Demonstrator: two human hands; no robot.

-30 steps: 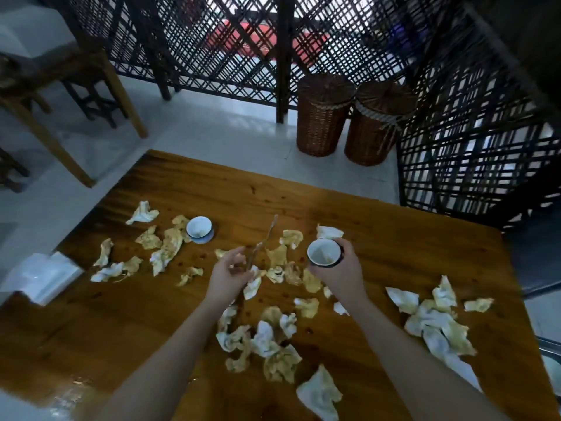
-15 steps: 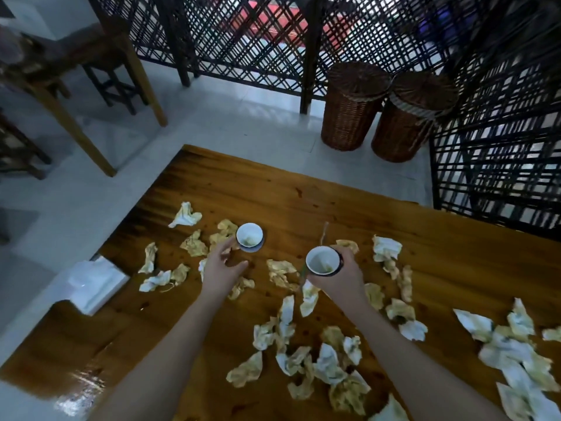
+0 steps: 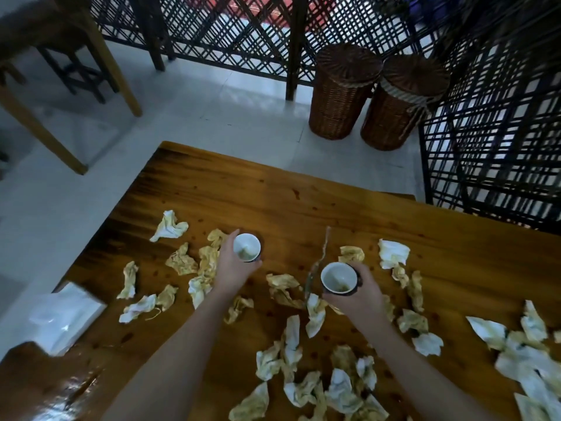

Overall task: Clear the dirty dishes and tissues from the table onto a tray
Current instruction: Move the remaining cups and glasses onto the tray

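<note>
Crumpled tissues (image 3: pixel 282 288) crowd near table (image 3: pixel 303 196); far half bare.

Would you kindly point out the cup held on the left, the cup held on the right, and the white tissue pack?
left cup (image 3: pixel 247 245): head view, white inner wall.
right cup (image 3: pixel 338 275): head view, white inner wall.
white tissue pack (image 3: pixel 65 317): head view, middle of its top face.

Table (image 3: pixel 303 202): varnished wood, glossy, strong glare at its near-left corner. Tissues (image 3: pixel 170 227) on it: crumpled paper, matt, yellow-stained. On the table side, left cup (image 3: pixel 246 247) and right cup (image 3: pixel 338 279): smooth glazed white inside, dark outside. Baskets (image 3: pixel 340 95) beyond the table: rough brown wicker.
</note>
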